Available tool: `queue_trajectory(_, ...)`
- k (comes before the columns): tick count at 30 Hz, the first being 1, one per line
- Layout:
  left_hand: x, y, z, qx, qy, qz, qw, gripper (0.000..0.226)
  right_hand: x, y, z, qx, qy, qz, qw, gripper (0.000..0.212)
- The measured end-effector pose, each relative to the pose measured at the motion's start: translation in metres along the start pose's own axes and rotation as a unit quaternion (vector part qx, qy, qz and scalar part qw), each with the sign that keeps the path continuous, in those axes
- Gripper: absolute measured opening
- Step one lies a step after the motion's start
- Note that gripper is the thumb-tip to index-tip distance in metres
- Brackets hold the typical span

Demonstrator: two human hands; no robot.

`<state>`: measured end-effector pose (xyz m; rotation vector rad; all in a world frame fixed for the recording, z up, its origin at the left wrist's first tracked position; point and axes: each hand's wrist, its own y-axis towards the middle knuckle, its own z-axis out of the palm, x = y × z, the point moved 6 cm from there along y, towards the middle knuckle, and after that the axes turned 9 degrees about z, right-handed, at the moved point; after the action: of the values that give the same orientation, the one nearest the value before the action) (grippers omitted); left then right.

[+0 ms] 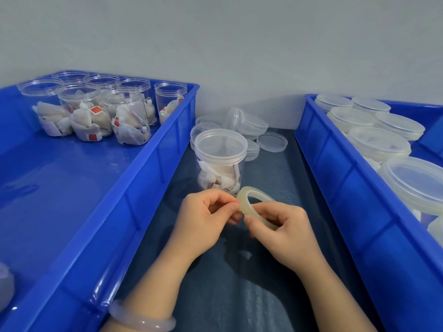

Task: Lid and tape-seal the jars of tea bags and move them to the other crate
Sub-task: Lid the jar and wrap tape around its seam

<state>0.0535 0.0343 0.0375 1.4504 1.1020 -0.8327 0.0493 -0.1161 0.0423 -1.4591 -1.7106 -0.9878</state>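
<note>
Centrally, just nearer than the lidded jar (220,161), the right hand (285,226) curls its fingers (254,222) round the tape roll (251,191); the left hand (203,216) pinches the roll's edge.

Setting is a hand-packing workstation. A lidded jar (220,149) of tea bags stands on a dark tabletop (239,295) against a plain grey wall (239,44). Left of the jar, a blue plastic crate (153,168) holds a batch of open jars (84,109) filled with tea bags. Right of it, a second blue crate (335,168) holds capped jars (378,142). Behind it lies a pile of loose clear lids (272,141).
</note>
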Motion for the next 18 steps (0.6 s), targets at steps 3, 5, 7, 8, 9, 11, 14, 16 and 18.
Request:
queue_trajectory(3, 0.003, 0.001, 0.003, 0.023, -0.083, -0.036, 0.996, 0.019, 0.003, 0.0, -0.001, 0.014, 0.034, -0.007, 0.999, 0.022)
queue_trajectory(5, 0.003, 0.0, 0.006, 0.033, -0.121, -0.048, 0.991, 0.018, 0.005, -0.001, -0.002, 0.022, 0.054, -0.013, 0.998, 0.033)
queue_trajectory(7, 0.003, 0.0, 0.007, 0.045, -0.146, -0.053, 0.987, 0.018, 0.008, -0.002, -0.002, 0.031, 0.071, -0.013, 0.997, 0.034)
queue_trajectory(8, 0.003, -0.001, 0.007, 0.052, -0.156, -0.054, 0.985, 0.018, 0.009, -0.002, -0.002, 0.035, 0.083, -0.011, 0.996, 0.032)
queue_trajectory(9, 0.004, -0.001, 0.008, 0.06, -0.165, -0.055, 0.983, 0.017, 0.009, -0.003, -0.002, 0.039, 0.094, -0.006, 0.995, 0.03)
queue_trajectory(11, 0.005, -0.002, 0.009, 0.074, -0.18, -0.055, 0.979, 0.015, 0.008, -0.003, -0.001, 0.053, 0.107, 0.008, 0.993, 0.029)
queue_trajectory(14, 0.003, -0.003, 0.013, 0.095, -0.204, -0.054, 0.973, 0.007, 0.013, -0.006, 0.002, 0.096, 0.133, 0.016, 0.986, 0.018)
queue_trajectory(16, 0.001, -0.003, 0.016, 0.113, -0.214, -0.052, 0.969, 0.009, 0.018, -0.006, 0.002, 0.099, 0.139, 0.009, 0.985, 0.01)
queue_trajectory(18, 0.002, -0.004, 0.017, 0.12, -0.213, -0.052, 0.968, 0.009, 0.016, -0.005, 0.0, 0.086, 0.138, 0.013, 0.987, 0.017)
